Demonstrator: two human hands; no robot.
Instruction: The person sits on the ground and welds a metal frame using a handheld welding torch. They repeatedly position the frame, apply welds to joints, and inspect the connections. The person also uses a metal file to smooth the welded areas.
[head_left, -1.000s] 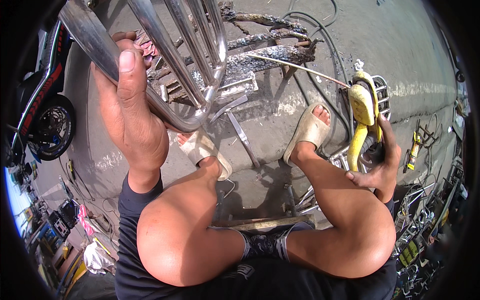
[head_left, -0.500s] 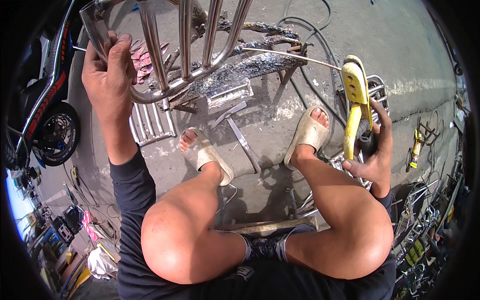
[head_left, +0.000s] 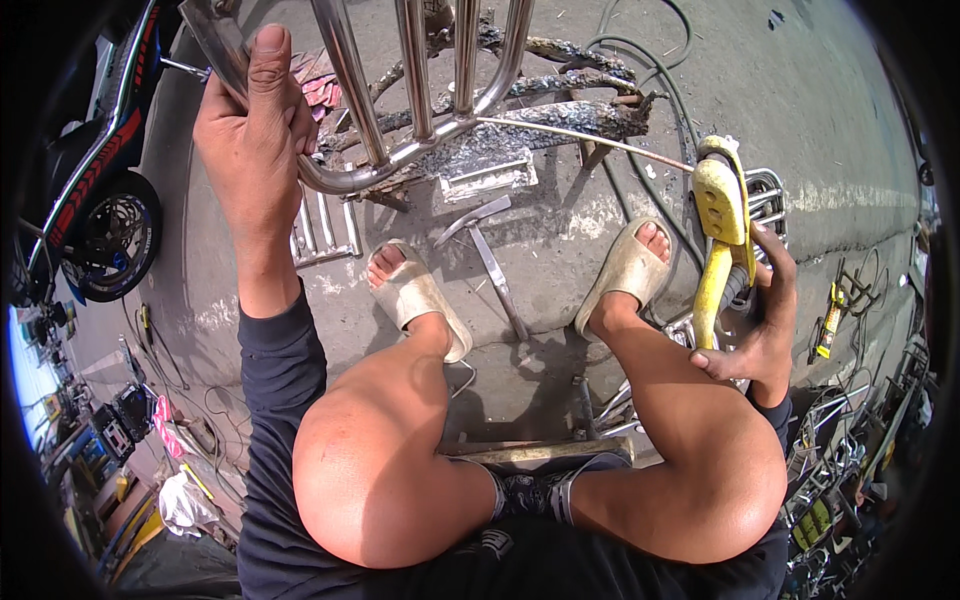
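My left hand (head_left: 245, 140) is closed around one end of a shiny metal tube frame (head_left: 413, 70), with its thumb laid along the tube. Several parallel bars run up from the frame's curved lower tube. In my right hand (head_left: 772, 320) is a yellow welding electrode holder (head_left: 722, 200), my fingers wrapped round its handle. A thin welding rod (head_left: 600, 145) sticks out of its jaw toward the left. The rod's tip appears at the frame's curved tube; whether they touch I cannot tell. Behind the frame stands a rough, spatter-crusted metal stand (head_left: 590, 118).
A chipping hammer (head_left: 490, 275) lies between my sandalled feet. Dark cable (head_left: 690, 120) loops across the concrete beyond the stand. A pink cloth (head_left: 320, 88) and tube grille (head_left: 325, 225) are near the left hand. A motorcycle (head_left: 110, 235) stands at left; metal parts (head_left: 850, 440) pile up at right.
The frame and my left hand have shifted right and slightly up in view. The electrode holder has dropped a little, and the rod's tip now appears at the frame's curved end.
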